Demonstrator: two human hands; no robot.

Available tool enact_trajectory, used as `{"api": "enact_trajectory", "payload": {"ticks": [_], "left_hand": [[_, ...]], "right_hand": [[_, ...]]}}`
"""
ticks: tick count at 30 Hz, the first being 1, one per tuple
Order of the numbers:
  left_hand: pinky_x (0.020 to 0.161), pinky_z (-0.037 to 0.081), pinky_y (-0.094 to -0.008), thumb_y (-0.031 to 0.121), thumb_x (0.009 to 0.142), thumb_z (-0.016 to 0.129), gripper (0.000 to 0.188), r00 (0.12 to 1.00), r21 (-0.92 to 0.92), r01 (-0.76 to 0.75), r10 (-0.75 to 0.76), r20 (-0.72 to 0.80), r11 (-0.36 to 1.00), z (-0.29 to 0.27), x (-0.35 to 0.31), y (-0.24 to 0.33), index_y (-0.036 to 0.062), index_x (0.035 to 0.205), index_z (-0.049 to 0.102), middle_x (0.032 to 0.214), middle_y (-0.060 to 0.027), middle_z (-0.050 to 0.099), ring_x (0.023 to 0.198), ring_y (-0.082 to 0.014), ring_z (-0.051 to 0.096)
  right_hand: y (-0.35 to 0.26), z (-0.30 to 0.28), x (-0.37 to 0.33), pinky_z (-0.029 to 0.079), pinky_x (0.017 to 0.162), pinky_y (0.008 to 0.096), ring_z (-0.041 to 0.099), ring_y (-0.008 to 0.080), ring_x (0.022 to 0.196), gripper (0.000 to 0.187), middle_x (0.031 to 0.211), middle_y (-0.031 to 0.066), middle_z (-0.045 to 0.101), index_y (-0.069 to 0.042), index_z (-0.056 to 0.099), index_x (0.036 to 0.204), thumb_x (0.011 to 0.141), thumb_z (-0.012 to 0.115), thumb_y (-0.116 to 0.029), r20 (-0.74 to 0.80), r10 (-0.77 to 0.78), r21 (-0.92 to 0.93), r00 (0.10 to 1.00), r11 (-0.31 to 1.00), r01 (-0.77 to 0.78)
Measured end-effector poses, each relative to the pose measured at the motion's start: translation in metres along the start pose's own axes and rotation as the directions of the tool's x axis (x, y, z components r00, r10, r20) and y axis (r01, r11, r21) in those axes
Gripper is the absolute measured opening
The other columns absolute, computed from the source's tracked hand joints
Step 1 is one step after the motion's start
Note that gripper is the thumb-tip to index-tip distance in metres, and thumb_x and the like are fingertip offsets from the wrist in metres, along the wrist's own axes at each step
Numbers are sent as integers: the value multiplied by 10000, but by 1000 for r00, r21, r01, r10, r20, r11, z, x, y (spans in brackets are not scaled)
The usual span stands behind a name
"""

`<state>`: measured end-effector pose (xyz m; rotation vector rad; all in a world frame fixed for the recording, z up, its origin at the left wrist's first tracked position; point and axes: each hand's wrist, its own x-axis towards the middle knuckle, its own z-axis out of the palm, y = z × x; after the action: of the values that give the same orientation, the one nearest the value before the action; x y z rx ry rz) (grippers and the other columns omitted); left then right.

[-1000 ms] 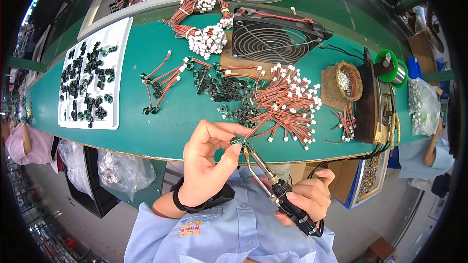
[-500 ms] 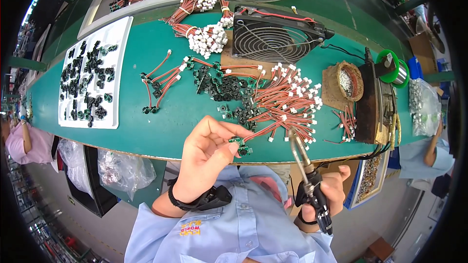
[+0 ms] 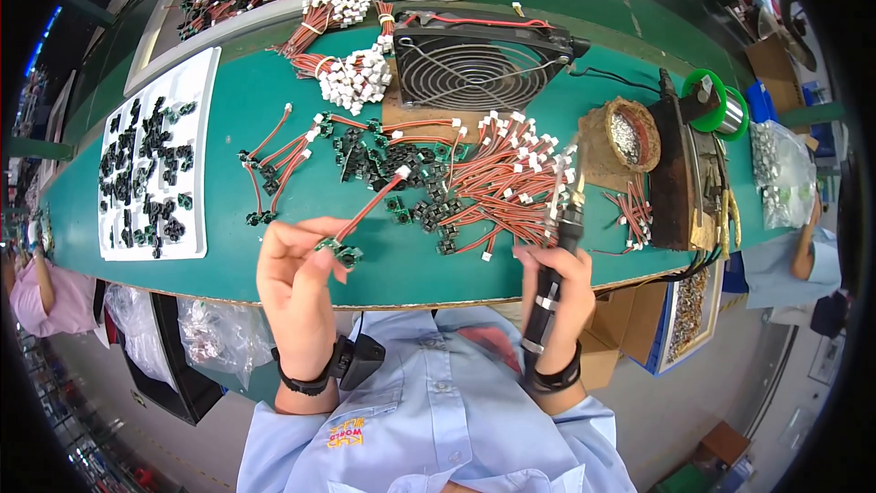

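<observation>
My left hand (image 3: 297,278) pinches a small green circuit board (image 3: 345,254) between thumb and fingers, just above the near table edge. From that board a red and dark cable (image 3: 370,207) slants up to the right, ending in a white connector. My right hand (image 3: 568,281) is wrapped round a black-handled soldering iron (image 3: 542,310), its slim metal tip pointing up and partly blurred. Between the hands and beyond them lie a heap of small black-and-green boards (image 3: 360,160) and a fan of cables (image 3: 511,184) with white connectors. Several wired boards (image 3: 274,173) lie in a loose group further left.
A white tray (image 3: 203,91) of small parts stands at left. At the back are a black fan (image 3: 479,78) and bundled cables (image 3: 356,82). On the right sit a round rough-rimmed dish (image 3: 655,132), a dark iron stand (image 3: 671,192) and a green solder spool (image 3: 733,102).
My left hand has moved left with the board, and its cable has swung upright, away from the pile. My right hand has risen over the table edge with the soldering iron turned upward.
</observation>
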<state>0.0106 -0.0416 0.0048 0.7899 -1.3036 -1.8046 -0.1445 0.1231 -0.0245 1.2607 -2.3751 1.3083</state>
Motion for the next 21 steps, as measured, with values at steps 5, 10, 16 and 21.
{"api": "enact_trajectory", "payload": {"ticks": [5, 10, 16, 21], "left_hand": [[664, 441, -224, 0, 831, 544, 119, 998, 73, -58, 60, -22, 996, 8, -7, 4, 34, 886, 443, 1046, -176, 583, 784, -99, 533], [665, 425, -215, 3, 831, 521, 109, 994, 153, -105, 102, 25, 983, 15, -7, -1, 19, 916, 454, 1003, -151, 568, 791, -111, 515], [761, 420, -239, -42, 817, 554, 163, 978, 288, -168, 122, 169, 943, 15, -7, 3, 8, 937, 454, 995, -128, 553, 842, -129, 520], [725, 380, -207, -47, 830, 512, 168, 990, 367, -116, 76, 122, 923, 24, -15, 8, 3, 977, 447, 949, -92, 524, 787, -92, 471]], "right_hand": [[-1, 17, 15, 380, 742, 350, 556, 227, 767, 367, 840, 78, 581, -83, 554, 993, 648, 638, 9, 17, -103, -229, 995, 968, 104], [7, 19, 16, 364, 758, 343, 560, 226, 746, 327, 825, 63, 591, -90, 548, 975, 673, 654, -26, 41, -160, -237, 986, 957, 165], [11, 15, 19, 374, 742, 336, 560, 217, 698, 378, 782, 48, 598, -97, 548, 954, 646, 727, 30, -24, -183, -141, 983, 974, 178], [7, 9, 21, 363, 737, 327, 555, 219, 669, 370, 794, 50, 605, -97, 552, 952, 651, 720, 37, 100, -190, -274, 977, 938, 211]]}}
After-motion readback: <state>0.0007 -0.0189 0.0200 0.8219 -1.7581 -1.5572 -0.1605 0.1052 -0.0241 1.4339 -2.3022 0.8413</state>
